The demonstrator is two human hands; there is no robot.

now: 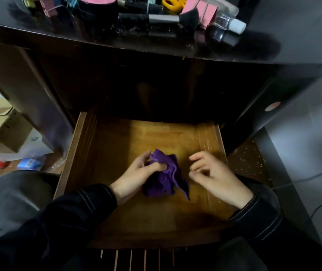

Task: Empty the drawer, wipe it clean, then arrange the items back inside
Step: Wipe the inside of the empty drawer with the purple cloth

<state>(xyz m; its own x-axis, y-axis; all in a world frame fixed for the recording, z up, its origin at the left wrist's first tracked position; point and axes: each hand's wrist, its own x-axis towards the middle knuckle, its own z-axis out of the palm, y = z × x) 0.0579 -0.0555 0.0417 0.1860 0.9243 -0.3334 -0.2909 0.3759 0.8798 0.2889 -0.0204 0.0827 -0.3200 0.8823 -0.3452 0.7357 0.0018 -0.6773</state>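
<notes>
Purple cloth (164,178) is pinched in left hand (136,173) grip at drawer (209,137) middle, right hand (213,175) grip held loosely curled, empty, beside it

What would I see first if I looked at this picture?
The bright purple cloth stands out, bunched up in the middle of the open wooden drawer. The left hand grips it, and the right hand hovers beside it. Up on the dark desktop lie a makeup brush and yellow scissors.
</notes>
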